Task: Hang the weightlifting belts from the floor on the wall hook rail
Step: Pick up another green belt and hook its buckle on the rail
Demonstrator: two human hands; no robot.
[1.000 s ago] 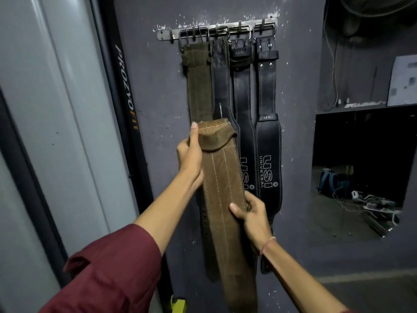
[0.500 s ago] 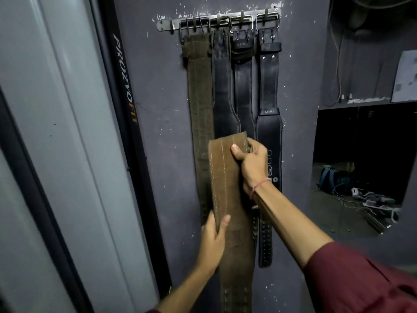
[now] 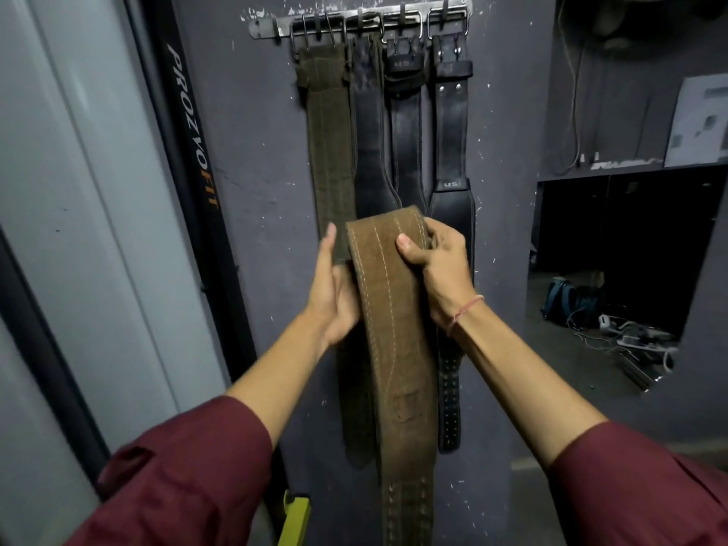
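Note:
A brown suede weightlifting belt [image 3: 398, 348] hangs down in front of me, its upper end folded over. My right hand [image 3: 437, 266] grips that folded top, thumb across the front. My left hand [image 3: 331, 293] lies against the belt's left edge with its fingers straight. On the grey wall above, a metal hook rail [image 3: 366, 21] carries an olive-brown belt [image 3: 327, 132] and three black leather belts [image 3: 409, 135], all hanging by their buckles. The held belt is well below the rail.
A black upright post marked PROZVOFIT [image 3: 193, 128] stands left of the belts, beside a pale grey panel [image 3: 67, 191]. Right of the wall is a dark opening [image 3: 614, 269] with a blue bag [image 3: 567, 301] and cables on the floor. Something yellow [image 3: 293, 518] is low down.
My left hand rose from lower on the belt to just below its top, at the left edge. My right hand kept its grip on the folded end. The view tilted slightly down.

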